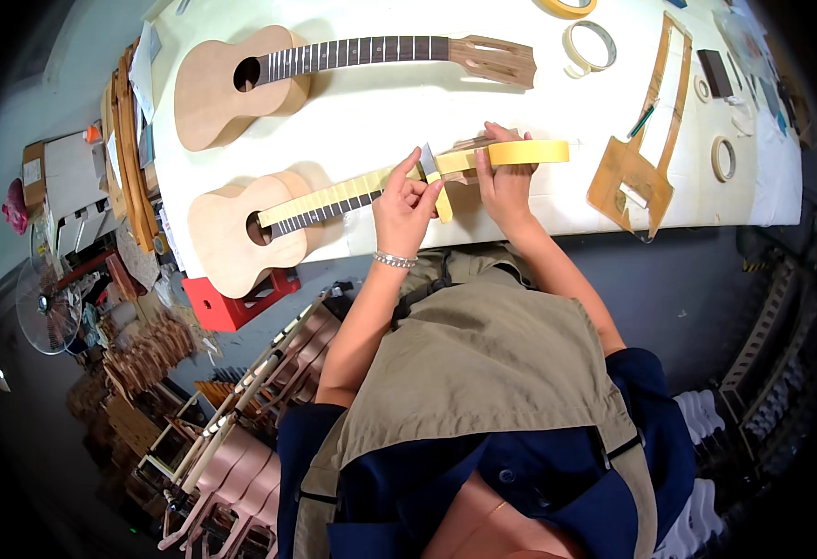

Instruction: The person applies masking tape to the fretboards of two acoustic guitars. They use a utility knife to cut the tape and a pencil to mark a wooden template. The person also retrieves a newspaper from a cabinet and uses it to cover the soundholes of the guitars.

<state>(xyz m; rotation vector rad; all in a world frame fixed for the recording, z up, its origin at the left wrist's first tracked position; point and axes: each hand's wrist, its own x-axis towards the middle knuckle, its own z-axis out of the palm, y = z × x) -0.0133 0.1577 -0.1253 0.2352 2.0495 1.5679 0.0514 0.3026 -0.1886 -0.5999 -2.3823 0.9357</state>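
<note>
A pale unfinished ukulele (227, 253) lies near the table's front edge, its neck pointing right. Yellow masking tape (334, 193) runs along its fretboard, covering the far side and leaving a dark strip nearest me. My left hand (399, 220) is closed on a knife (443, 201) with a grey blade and a yellow handle; the blade lies across the tape near the upper end of the neck. Beside the headstock, my right hand (509, 197) grips a roll of yellow tape (544, 152), from which the strip extends to the neck. My fingers partly hide the headstock.
A second ukulele (213, 84) lies farther back on the white table (371, 102). At the right are a brown template (613, 177), several tape rolls (591, 45) and a dark block (714, 74). A red stool (217, 306), a fan (47, 303) and racked instrument bodies (236, 470) stand left.
</note>
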